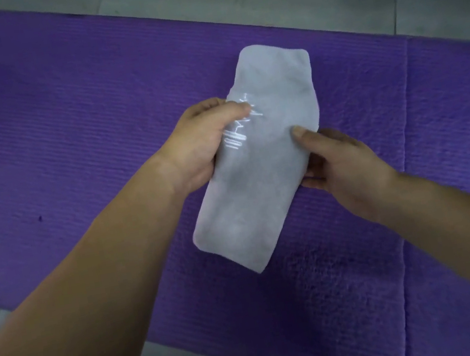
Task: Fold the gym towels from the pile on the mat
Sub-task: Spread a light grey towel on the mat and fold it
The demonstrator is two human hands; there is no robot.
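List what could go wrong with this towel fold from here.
The left hand and right hand grip the towel only at its middle, so both free ends could sag and the layers may slip apart. Its far end looks wider than the pinched waist, so the next fold would likely come out crooked on the mat.

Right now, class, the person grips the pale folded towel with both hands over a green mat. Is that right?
Not quite: the head view shows the mat is purple. The left hand and right hand do grip the towel.
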